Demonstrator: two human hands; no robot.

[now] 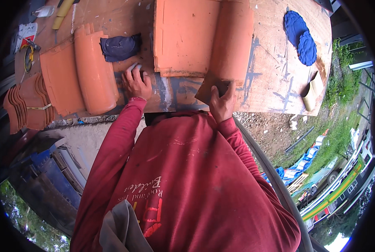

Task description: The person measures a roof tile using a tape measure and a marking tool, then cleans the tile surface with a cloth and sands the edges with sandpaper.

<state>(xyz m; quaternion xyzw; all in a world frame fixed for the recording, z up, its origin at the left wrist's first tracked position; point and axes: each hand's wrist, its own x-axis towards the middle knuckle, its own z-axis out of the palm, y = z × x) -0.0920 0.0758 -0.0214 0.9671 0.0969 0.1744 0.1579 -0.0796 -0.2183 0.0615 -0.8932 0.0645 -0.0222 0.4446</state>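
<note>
My right hand grips a brown sheet that looks like sandpaper at the near end of a terracotta roof tile. The sheet lies against the tile's rounded edge, and part of it is hidden by my fingers. On the tabletop rests my left hand, fingers apart and holding nothing. It sits between that tile and a second roof tile on the left. Just beyond its fingertips lies a crumpled dark blue cloth, touching the left tile.
Stacked curved tiles stand at the table's left end. Round blue cloth pads and a curled tan sheet lie on the right of the wooden table. Tape is at far left. A blue bin stands below.
</note>
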